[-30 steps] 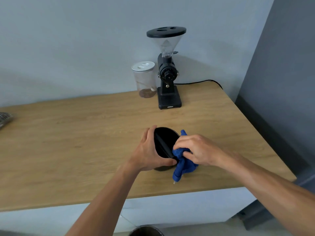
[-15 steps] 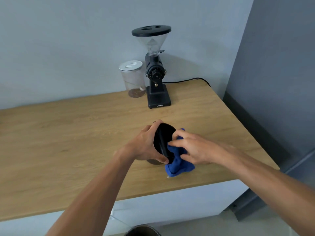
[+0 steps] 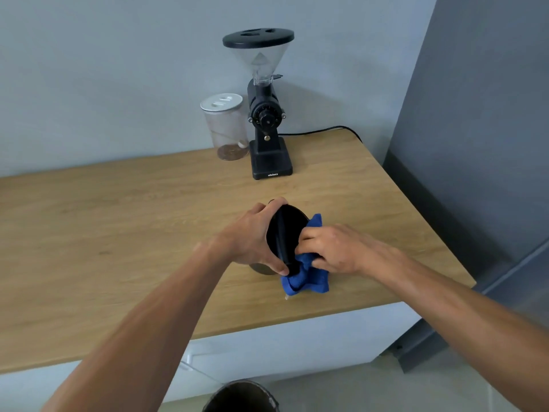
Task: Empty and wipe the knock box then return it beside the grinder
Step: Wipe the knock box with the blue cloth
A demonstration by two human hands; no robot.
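I see a dark bin (image 3: 242, 396) at the bottom edge, below the counter (image 3: 118, 233). Left hand (image 3: 252, 239) clamped around the tilted knock box (image 3: 285, 230), near the front edge. Right hand (image 3: 335, 248) pinches the blue cloth (image 3: 309, 278) against its rim. Well behind: grinder (image 3: 266, 114), jar (image 3: 227, 126) just beside it.

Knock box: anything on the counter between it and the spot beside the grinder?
Nothing visible. Bare wood lies between the knock box and the grinder. The jar takes the grinder's left side; its right side is free.
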